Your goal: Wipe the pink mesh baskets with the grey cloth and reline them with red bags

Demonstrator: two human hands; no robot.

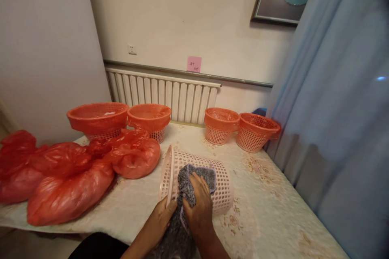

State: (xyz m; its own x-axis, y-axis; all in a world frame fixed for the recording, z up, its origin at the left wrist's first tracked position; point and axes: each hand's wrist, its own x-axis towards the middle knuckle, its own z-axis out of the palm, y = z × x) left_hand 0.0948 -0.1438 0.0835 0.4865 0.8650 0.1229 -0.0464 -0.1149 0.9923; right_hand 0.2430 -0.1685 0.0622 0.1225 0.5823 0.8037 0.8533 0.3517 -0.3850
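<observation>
A pale pink perforated plastic basket [223, 178] lies on its side before me, its open rim facing left. My left hand [162, 216] grips that rim near the bottom, thumb on the outside. Over the basket's upper side, my right hand [199, 200] presses a grey cloth [208, 176] with a purple edge against the perforated wall. Part of the cloth hangs down between my wrists. The fingers of my right hand lie bent over the cloth, and its palm is hidden.
Filled red plastic bags [73, 190] lie on the left of the flowered tablecloth [258, 210]. Behind stand a large basket [97, 115], two middle baskets [148, 115] [221, 121] and a right one [257, 129], all red-lined. A radiator [161, 89] and blue curtain [331, 109] border the table.
</observation>
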